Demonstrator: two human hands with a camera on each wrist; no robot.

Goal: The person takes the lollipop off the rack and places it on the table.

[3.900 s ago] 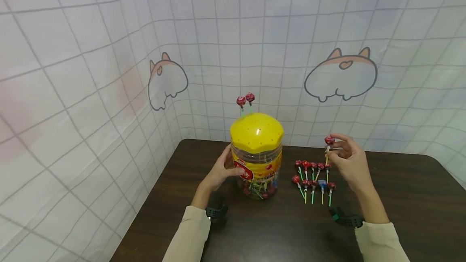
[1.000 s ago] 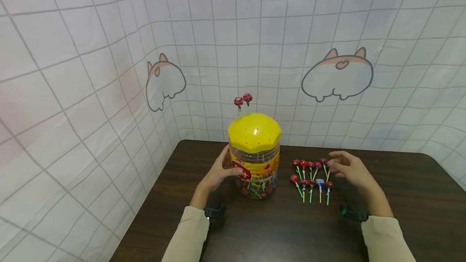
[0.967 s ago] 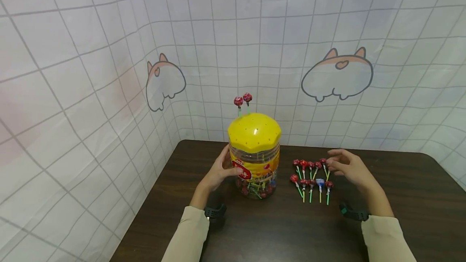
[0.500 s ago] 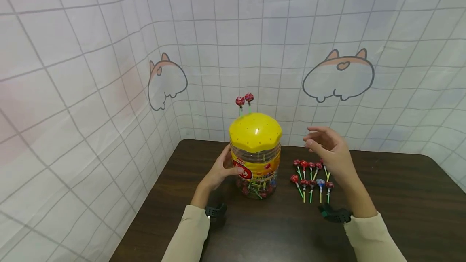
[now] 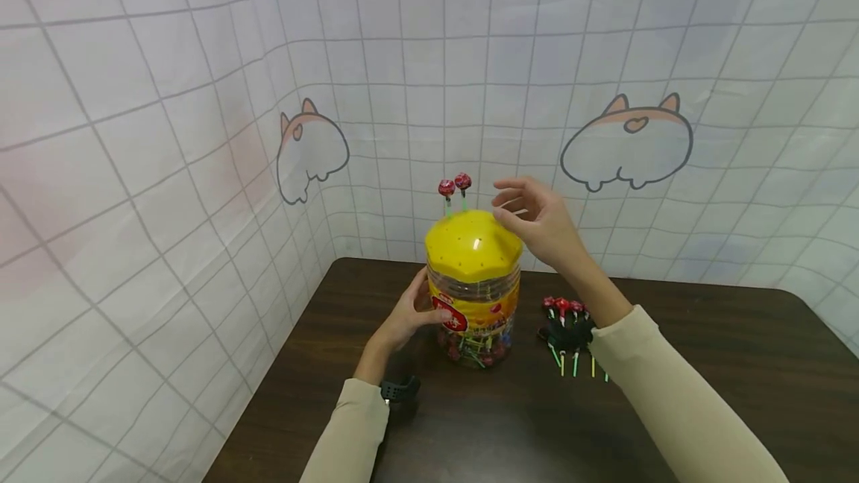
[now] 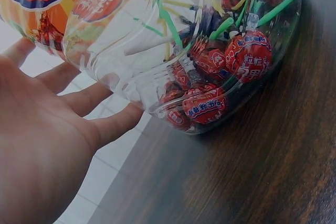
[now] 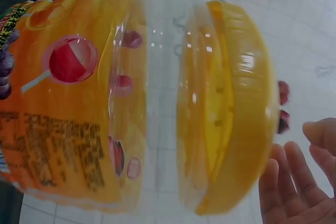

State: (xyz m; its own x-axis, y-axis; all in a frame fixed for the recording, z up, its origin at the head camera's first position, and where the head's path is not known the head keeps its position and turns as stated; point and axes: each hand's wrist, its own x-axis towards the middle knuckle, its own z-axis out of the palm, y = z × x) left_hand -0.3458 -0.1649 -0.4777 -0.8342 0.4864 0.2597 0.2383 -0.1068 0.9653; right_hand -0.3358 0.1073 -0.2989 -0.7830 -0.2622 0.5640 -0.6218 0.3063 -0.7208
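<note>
A clear candy jar (image 5: 493, 311) with an orange-yellow label and a domed yellow lid (image 5: 470, 248) stands upright on the table. Two red-wrapped lollipops (image 5: 446, 188) rise from small holes at the lid's back left. My left hand (image 5: 403, 315) grips the jar's left side, thumb across the label. In the left wrist view, loose lollipops (image 6: 249, 56) fill the jar's bottom. My right hand (image 5: 537, 218) hovers by the lid's right edge, fingers loosely bent; in the right wrist view nothing shows between its fingers (image 7: 294, 182). Whether it touches the lid I cannot tell.
Two rows of lollipops (image 5: 562, 307) lie on the dark wooden table (image 5: 470, 423), right of the jar. My right wrist's black strap (image 5: 567, 335) partly covers them. A white gridded cloth (image 5: 537, 43) with cartoon prints hangs behind and at the left.
The lollipop that my right hand held earlier now lies by the back row's right end. That hand has since moved left and up to the lid. My left hand stays on the jar.
</note>
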